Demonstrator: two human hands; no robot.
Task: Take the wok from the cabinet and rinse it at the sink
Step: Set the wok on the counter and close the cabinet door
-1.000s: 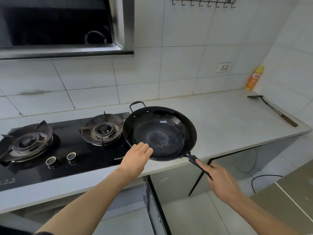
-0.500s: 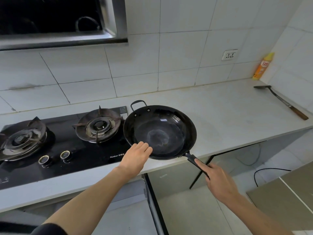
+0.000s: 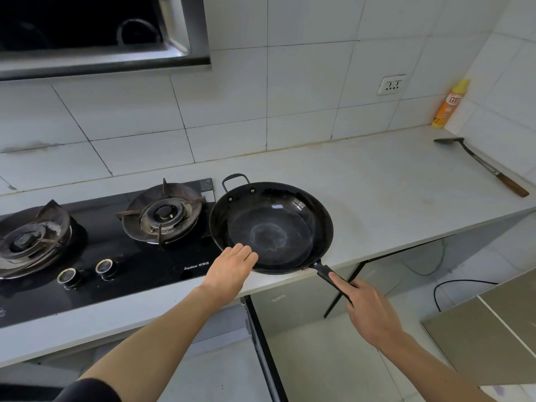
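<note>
Holding the wok over the counter edge

Gripping the long black handle (image 3: 333, 281), the right hand (image 3: 369, 313) is wrapped around it with the forefinger laid straight along the top, pointing toward the pan. The left hand (image 3: 232, 271) has its fingers pressed together and curled over the near-left rim of the wok (image 3: 271, 227), the fingertips just inside the bowl. Whether the thumb is underneath cannot be told.

That dark, bare wok sits level above the front part of the white countertop (image 3: 391, 184), its near rim reaching the counter's edge and its left side overlapping the black glass hob (image 3: 139, 265). A small loop handle (image 3: 235, 179) sticks out at the far side. Whether the base touches the counter is not clear.

Just left of the wok stands a gas burner (image 3: 162, 213) with its pan support, nearly touching the wok's rim; a second burner (image 3: 29, 236) lies further left, with two knobs (image 3: 87, 272) in front. An extractor hood (image 3: 95, 33) hangs above the hob.

Well apart to the right, a spatula (image 3: 481, 163) with a wooden grip lies on the counter near the corner (its blade toward the back wall), and an orange bottle (image 3: 449, 105) with a yellow cap stands against the tiles. A wall socket (image 3: 391, 85) is set beside it.

Below the counter, an open dark-edged cabinet door (image 3: 261, 349) juts toward the camera between the two forearms, and another panel (image 3: 487, 335) stands out at lower right. A black cable (image 3: 458, 284) curls on the floor.
</note>
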